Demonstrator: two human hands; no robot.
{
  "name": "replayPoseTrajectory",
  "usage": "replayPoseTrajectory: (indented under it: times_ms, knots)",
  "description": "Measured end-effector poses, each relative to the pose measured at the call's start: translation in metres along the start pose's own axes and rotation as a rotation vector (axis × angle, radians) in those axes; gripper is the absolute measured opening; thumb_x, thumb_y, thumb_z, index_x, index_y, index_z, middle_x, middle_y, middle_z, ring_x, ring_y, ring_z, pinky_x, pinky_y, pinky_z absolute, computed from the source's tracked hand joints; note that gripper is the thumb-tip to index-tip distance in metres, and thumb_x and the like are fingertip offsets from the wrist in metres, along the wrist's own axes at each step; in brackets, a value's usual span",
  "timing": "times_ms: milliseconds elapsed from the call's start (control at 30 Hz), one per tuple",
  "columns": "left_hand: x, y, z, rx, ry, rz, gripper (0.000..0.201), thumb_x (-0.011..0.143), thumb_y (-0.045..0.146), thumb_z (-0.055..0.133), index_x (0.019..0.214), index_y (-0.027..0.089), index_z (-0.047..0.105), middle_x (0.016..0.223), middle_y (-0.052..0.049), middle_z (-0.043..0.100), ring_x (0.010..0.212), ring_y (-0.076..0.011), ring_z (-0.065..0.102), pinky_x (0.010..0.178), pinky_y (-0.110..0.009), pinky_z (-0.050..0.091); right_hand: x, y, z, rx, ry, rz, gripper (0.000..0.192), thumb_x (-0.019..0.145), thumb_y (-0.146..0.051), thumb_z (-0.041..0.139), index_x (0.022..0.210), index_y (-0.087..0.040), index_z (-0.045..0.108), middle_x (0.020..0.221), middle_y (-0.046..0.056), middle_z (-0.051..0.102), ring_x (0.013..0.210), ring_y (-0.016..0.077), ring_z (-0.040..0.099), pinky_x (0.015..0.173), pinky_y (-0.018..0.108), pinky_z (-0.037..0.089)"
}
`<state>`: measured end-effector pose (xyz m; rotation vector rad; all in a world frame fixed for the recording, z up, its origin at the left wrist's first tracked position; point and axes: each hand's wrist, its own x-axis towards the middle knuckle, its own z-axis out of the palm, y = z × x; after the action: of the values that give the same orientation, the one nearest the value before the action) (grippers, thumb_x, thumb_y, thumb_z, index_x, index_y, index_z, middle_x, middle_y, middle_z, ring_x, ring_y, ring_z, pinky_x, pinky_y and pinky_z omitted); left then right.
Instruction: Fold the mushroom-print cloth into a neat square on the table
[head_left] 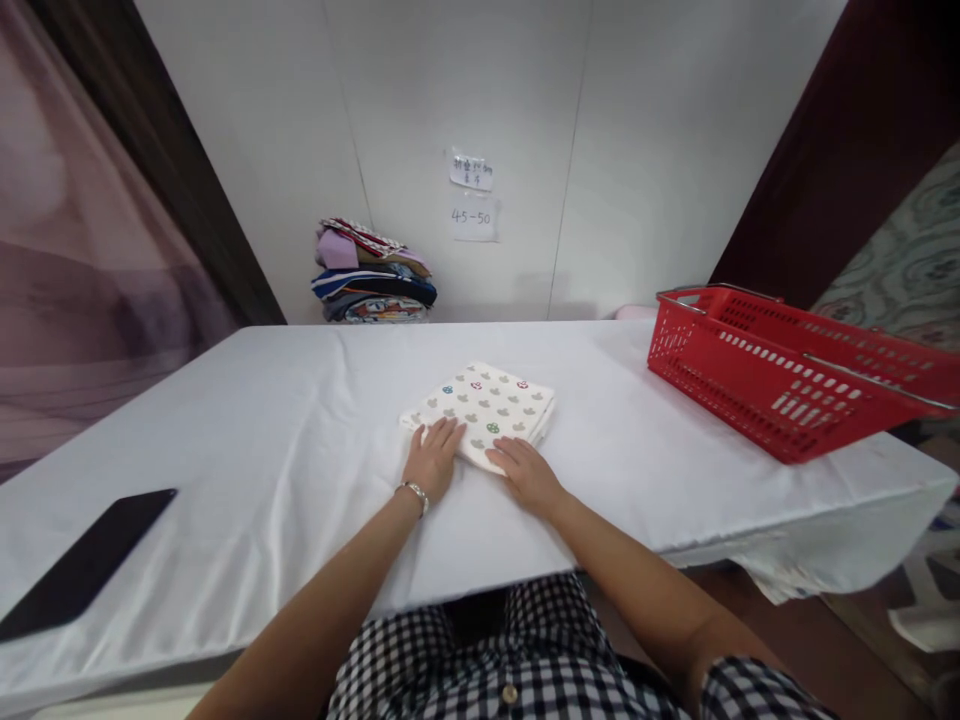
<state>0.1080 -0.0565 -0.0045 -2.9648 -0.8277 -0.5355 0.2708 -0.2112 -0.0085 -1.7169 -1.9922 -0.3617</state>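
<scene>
A white folded cloth [491,405] with a small grey, red, blue and green print lies on the table in front of me, turned at an angle. My left hand [433,455] rests its fingertips on the near left edge of the cloth, its fingers stretched out. On the near right edge lies my right hand [527,474], fingers flat and extended on the fabric. Several layers show along the cloth's right side. Neither hand is wrapped around it.
A white cloth covers the table [300,420]. At the right stands a red plastic basket [750,370] with metal handles. A stack of folded clothes [375,275] sits at the back by the wall. A flat black object [86,560] lies at the left.
</scene>
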Motion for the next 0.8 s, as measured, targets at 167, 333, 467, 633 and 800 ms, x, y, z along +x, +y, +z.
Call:
replayPoseTrajectory:
  times_ms: [167, 333, 467, 633, 800]
  knots:
    - [0.008, 0.001, -0.006, 0.013, -0.009, 0.03, 0.045, 0.079, 0.013, 0.042, 0.12, 0.028, 0.056, 0.13, -0.002, 0.054, 0.126, -0.0237, 0.04, 0.11, -0.049, 0.016, 0.021, -0.02, 0.008, 0.007, 0.038, 0.099, 0.036, 0.085, -0.011, 0.039, 0.118, -0.017, 0.053, 0.11, 0.011, 0.061, 0.101, 0.0215, 0.055, 0.088, 0.037, 0.044]
    - [0.017, -0.055, -0.021, 0.073, 0.004, -0.24, 0.037, 0.081, 0.019, 0.044, 0.112, 0.031, 0.061, 0.125, -0.001, 0.058, 0.126, -0.0264, 0.039, 0.107, -0.054, 0.016, 0.046, -0.068, 0.02, 0.215, -0.018, 0.022, 0.034, 0.089, -0.019, 0.04, 0.121, -0.02, 0.05, 0.11, 0.006, 0.063, 0.1, 0.0184, 0.056, 0.087, 0.033, 0.043]
    - [-0.007, -0.09, -0.028, 0.034, -0.042, -0.492, 0.034, 0.083, 0.029, 0.043, 0.11, 0.021, 0.062, 0.119, -0.009, 0.061, 0.115, -0.0266, 0.051, 0.096, -0.044, 0.037, 0.039, -0.061, 0.012, 0.386, 0.095, -0.043, 0.028, 0.088, -0.02, 0.042, 0.11, -0.024, 0.059, 0.111, 0.003, 0.064, 0.11, 0.0163, 0.053, 0.101, 0.038, 0.031]
    - [-0.041, -0.065, -0.024, -0.128, 0.222, -0.238, 0.036, 0.086, 0.037, 0.039, 0.103, 0.019, 0.065, 0.111, -0.007, 0.066, 0.105, -0.0196, 0.058, 0.095, -0.033, 0.041, 0.02, 0.022, -0.007, 0.443, 0.393, 0.394, 0.03, 0.085, -0.022, 0.039, 0.1, -0.02, 0.064, 0.102, 0.007, 0.067, 0.096, 0.0187, 0.059, 0.088, 0.034, 0.044]
    - [-0.034, -0.007, -0.03, -0.153, 0.362, -0.074, 0.029, 0.087, 0.035, 0.044, 0.1, 0.022, 0.065, 0.109, -0.005, 0.066, 0.105, -0.0218, 0.055, 0.094, -0.041, 0.038, 0.006, 0.063, -0.005, 0.544, 0.414, 0.75, 0.028, 0.077, -0.029, 0.048, 0.097, -0.02, 0.066, 0.094, 0.005, 0.067, 0.082, 0.0182, 0.061, 0.071, 0.03, 0.049]
